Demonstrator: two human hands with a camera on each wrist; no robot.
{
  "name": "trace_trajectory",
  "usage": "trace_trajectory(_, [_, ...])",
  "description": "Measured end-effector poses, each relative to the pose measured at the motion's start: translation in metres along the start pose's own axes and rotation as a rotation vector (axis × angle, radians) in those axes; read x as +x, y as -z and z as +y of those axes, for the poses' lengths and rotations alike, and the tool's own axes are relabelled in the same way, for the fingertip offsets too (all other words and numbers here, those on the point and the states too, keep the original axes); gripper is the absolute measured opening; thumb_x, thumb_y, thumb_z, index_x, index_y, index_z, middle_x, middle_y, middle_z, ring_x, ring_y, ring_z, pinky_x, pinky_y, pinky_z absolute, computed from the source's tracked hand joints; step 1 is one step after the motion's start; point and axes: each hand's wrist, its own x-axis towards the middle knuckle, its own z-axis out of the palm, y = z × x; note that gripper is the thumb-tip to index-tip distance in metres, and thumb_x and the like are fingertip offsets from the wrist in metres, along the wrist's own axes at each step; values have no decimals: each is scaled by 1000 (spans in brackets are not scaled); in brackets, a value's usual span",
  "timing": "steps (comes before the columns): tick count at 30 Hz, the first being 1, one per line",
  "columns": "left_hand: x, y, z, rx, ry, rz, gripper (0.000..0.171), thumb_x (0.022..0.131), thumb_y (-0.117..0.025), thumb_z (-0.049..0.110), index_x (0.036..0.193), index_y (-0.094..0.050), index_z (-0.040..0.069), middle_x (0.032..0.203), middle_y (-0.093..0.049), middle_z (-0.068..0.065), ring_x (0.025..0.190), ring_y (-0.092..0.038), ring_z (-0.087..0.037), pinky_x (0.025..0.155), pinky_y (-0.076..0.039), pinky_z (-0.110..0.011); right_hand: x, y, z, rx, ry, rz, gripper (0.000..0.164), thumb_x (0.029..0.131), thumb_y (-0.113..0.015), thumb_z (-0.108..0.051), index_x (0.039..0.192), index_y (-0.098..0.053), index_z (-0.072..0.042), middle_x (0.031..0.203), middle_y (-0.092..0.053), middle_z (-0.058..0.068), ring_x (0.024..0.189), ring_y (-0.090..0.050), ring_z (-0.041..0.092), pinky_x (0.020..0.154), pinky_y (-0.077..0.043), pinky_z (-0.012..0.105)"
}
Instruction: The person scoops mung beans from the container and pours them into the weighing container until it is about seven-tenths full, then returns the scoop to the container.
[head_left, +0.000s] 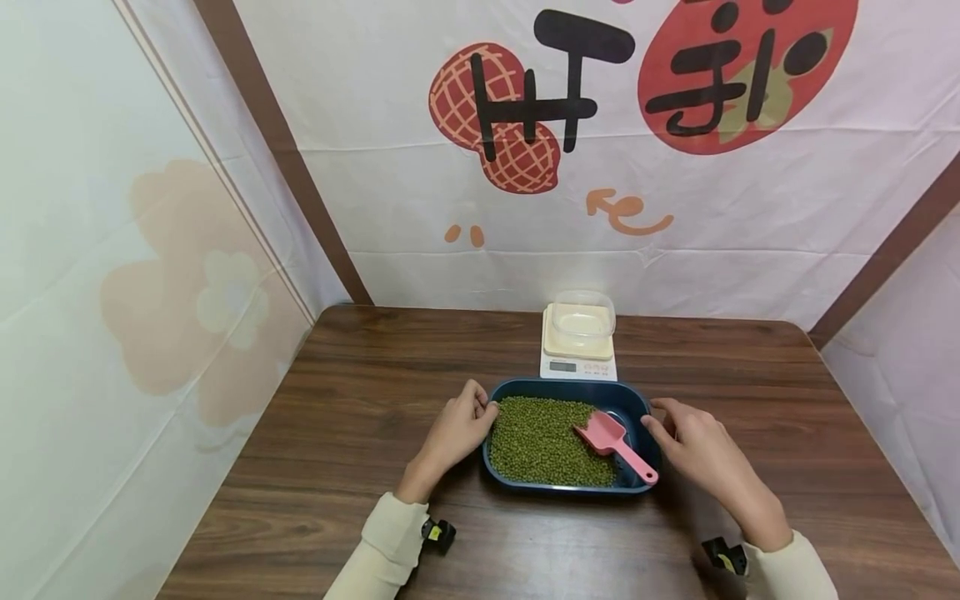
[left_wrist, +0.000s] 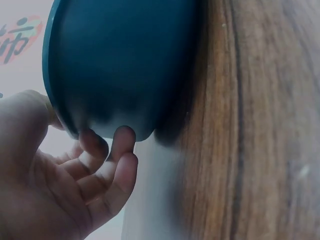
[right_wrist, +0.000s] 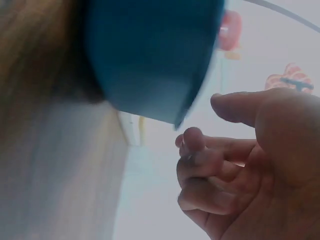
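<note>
A dark blue plastic tub (head_left: 558, 386) stands on the table, filled with green mung beans (head_left: 543, 442) that leave its right end partly bare. A pink scoop (head_left: 606, 433) lies in it, bowl on the beans and handle over the front right rim. My left hand (head_left: 457, 429) grips the tub's left end; in the left wrist view its thumb goes behind the rim and curled fingertips (left_wrist: 125, 135) meet the outer wall. At the right end is my right hand (head_left: 701, 446), thumb and loosely bent fingers spread; the right wrist view shows them just off the rim.
Right behind the tub stands a white kitchen scale (head_left: 577, 368) with a clear plastic container (head_left: 583, 321) on its platform. The brown wooden table (head_left: 390, 350) ends at a printed cloth backdrop (head_left: 420, 283); another cloth (head_left: 135, 400) hangs along the left.
</note>
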Motion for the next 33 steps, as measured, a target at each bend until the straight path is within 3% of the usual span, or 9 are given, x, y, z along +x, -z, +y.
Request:
trace_trajectory(5, [4, -3, 0, -18, 0, 29, 14, 99, -51, 28, 102, -47, 15, 65, -51, 0, 49, -42, -12, 46, -36, -24, 1, 5, -13, -114, 114, 10, 30, 92, -65, -35, 107, -69, -10, 77, -53, -6, 68, -48, 11, 55, -42, 29])
trace_trajectory(9, [8, -6, 1, -17, -2, 59, 13, 99, -51, 27, 97, -48, 14, 63, -49, 1, 49, -43, -11, 46, -36, -23, 2, 2, -21, -188, 224, -20, 28, 87, -68, -43, 93, -71, -16, 69, -53, -10, 69, -41, 11, 54, -39, 27])
trace_trajectory(12, [10, -9, 1, -23, 12, 66, 16, 99, -49, 26, 90, -47, 13, 59, -45, 2, 47, -40, -10, 44, -33, -23, 4, -1, -25, -225, 259, -37, 32, 82, -71, -48, 88, -70, -16, 61, -50, -15, 67, -39, 10, 57, -39, 28])
trace_trajectory(17, [9, -12, 0, -30, 41, 55, 26, 100, -46, 29, 80, -44, 12, 57, -39, 2, 46, -36, -11, 43, -30, -23, 5, -4, -29, -282, 243, -57, 35, 75, -74, -52, 77, -64, -19, 54, -42, -16, 66, -39, 13, 55, -38, 28])
trace_trajectory(23, [8, -15, -2, -31, 52, 41, 32, 101, -45, 31, 76, -42, 12, 58, -37, 0, 47, -34, -13, 45, -29, -24, 5, -5, -31, -335, 258, -56, 39, 76, -73, -42, 58, -44, -24, 51, -36, -11, 59, -36, 14, 46, -28, 27])
trace_trajectory(33, [10, -17, -5, -38, 41, 50, 31, 100, -45, 29, 74, -40, 13, 60, -35, 1, 49, -35, -12, 47, -29, -24, 10, 0, -27, -318, 277, -23, 29, 77, -70, -21, 66, -44, -20, 56, -36, -5, 55, -35, 13, 44, -28, 27])
